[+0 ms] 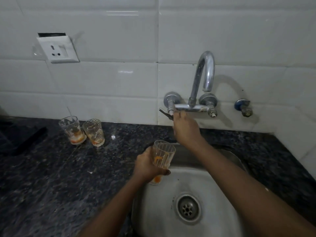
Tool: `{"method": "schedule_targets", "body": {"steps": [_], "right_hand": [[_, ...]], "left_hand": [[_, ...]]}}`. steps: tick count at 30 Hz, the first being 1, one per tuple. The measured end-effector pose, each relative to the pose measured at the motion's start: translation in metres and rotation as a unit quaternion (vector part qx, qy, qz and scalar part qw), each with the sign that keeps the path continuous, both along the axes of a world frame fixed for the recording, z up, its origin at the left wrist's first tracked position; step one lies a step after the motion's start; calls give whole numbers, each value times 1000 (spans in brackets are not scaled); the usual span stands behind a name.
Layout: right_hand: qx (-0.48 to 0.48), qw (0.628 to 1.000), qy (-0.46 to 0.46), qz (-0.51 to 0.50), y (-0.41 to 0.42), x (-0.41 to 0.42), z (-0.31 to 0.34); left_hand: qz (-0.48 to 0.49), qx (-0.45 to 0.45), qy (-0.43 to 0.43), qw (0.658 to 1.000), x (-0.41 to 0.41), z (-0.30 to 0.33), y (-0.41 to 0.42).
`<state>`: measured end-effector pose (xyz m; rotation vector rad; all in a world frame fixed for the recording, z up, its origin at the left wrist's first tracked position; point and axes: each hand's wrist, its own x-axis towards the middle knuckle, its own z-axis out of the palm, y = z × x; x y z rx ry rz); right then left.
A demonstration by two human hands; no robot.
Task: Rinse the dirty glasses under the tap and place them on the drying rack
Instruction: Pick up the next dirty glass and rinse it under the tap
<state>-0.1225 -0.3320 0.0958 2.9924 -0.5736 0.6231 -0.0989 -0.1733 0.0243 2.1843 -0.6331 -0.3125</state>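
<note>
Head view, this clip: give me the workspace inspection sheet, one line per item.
Surface: dark speckled stone counter with a steel sink set in it; no water seen running.
Job's things: one dirty glass with orange residue held over the sink; two dirty glasses upright on the counter, side by side; tap on the wall; no drying rack seen.
Clutter: dark object at the counter's left edge, unclear what.
Hands: left hand grips the glass; right hand at the tap's left handle.
Cables: nothing seen.
Surroundings: white tiled wall, socket, small blue valve.
</note>
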Motion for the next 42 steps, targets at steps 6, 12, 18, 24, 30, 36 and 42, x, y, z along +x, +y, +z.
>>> {"method": "schedule_targets", "body": {"steps": [6,12,18,24,30,36,42], "right_hand": [[311,946,6,88,-15,-70,-24],[371,924,2,89,-25,-113,-35],[291,942,-69,151,-17,-123,-25],[213,952,135,173,-1,-126,-25],[-40,934,325,141,-16,-117,-32],[665,744,0,56,-2,-95,-13],[720,659,-217,-20,0,-117,-41]], "left_hand": [[-39,-9,19,999,-15,-4,-37],[-63,-67,72,993,-31,-7,-61],[-87,-100,86,987,-45,-9,-66],[-153,-101,-37,982,-40,-5,-59],[-241,0,-154,958,-23,8,-56],[-113,-135,-54,983,-25,1,-60],[-58,-140,144,978,-23,7,-47]]}}
